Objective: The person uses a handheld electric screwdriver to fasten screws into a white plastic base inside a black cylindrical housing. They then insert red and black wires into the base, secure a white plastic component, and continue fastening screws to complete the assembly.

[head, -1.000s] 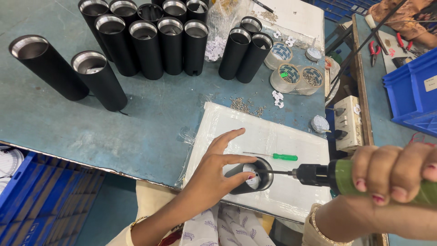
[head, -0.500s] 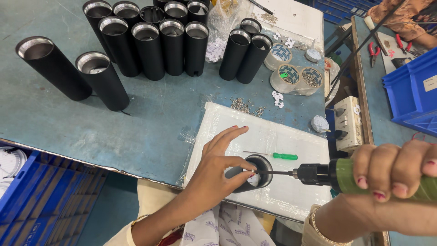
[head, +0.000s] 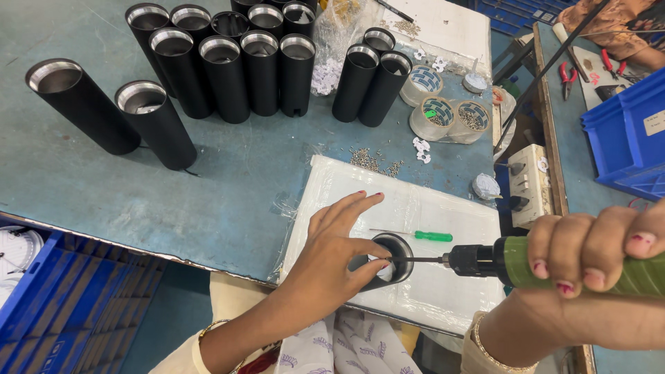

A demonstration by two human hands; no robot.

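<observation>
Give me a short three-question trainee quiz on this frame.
1. True or false: the left hand steadies a black tube lying on the white board.
2. What does the right hand grip?
A. a green-bodied power screwdriver
B. red pliers
C. a roll of tape
3. Fill in: a small hand screwdriver with a ____ handle lies on the board just beyond the tube.

Key: 1 true; 2 A; 3 green.
</observation>
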